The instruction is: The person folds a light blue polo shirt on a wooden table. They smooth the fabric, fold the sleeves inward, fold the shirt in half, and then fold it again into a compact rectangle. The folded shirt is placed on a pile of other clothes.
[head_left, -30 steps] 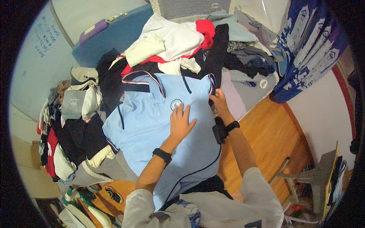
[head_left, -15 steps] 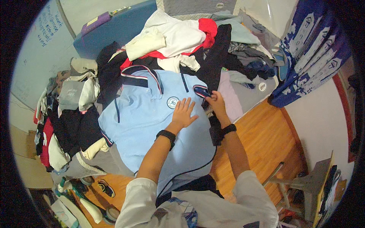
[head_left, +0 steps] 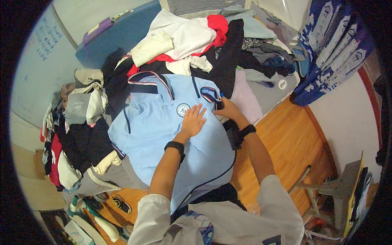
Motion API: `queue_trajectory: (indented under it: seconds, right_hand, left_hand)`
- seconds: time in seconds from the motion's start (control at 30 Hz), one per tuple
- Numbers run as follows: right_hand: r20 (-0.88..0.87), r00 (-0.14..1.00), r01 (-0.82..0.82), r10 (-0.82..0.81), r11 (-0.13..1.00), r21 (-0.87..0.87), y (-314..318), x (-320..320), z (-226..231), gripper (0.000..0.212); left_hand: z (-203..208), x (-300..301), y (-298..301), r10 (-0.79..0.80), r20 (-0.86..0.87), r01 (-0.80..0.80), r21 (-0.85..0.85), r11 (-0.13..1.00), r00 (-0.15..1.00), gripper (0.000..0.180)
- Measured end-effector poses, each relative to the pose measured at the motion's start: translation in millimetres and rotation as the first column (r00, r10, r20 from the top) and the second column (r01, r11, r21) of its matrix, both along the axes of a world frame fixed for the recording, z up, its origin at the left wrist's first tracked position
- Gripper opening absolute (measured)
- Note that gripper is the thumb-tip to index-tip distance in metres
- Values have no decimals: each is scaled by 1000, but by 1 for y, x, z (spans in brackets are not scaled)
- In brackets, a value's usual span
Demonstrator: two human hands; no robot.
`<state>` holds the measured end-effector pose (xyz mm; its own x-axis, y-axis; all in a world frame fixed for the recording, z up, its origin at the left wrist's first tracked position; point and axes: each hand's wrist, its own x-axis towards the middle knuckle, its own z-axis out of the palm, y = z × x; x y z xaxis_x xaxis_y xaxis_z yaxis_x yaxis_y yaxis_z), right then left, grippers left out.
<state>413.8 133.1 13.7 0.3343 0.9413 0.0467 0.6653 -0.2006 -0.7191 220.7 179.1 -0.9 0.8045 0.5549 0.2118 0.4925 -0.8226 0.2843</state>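
Observation:
A light blue polo shirt (head_left: 159,134) with a striped collar and a round chest badge is spread front up over the pile before me. My left hand (head_left: 192,121) lies flat on its chest, just beside the badge, fingers extended. At the shirt's right side, my right hand (head_left: 229,109) is bent inward, its fingers closed at the edge under the striped right sleeve cuff (head_left: 210,94). Exactly what lies between those fingertips is partly hidden. Both wrists wear black bands.
Behind the shirt is a heap of white, red and black clothes (head_left: 183,36). More clothes (head_left: 81,134) are piled at the left. Blue patterned curtains (head_left: 330,53) hang at the right, above a wooden floor (head_left: 277,151). A grey plastic chair (head_left: 343,192) stands lower right.
My right hand has shifted slightly down and left along the sleeve, and the cuff has folded inward a little. My left hand stays flat on the shirt. The view has shifted slightly.

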Motion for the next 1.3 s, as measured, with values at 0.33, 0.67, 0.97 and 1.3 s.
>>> queue_trajectory:
  seconds: [0.33, 0.67, 0.97, 1.3]
  right_hand:
    - [204, 974, 30, -101, 946, 324, 7, 5, 26, 10]
    - [-965, 261, 258, 14, 962, 84, -10, 11, 8, 14]
    - [-926, 374, 328, -51, 941, 80, -21, 2, 7, 39]
    - [184, 983, -96, 21, 906, 413, 8, -41, 38, 19]
  left_hand:
    - [8, -1, 23, 21, 65, 19, -557, 830, 998, 44]
    - [32, 30, -24, -53, 248, 37, 70, 997, 967, 60]
    - [6, 40, -27, -24, 46, 20, 83, 996, 999, 57]
    - [11, 42, 33, 561, 478, 510, -853, 112, 676, 35]
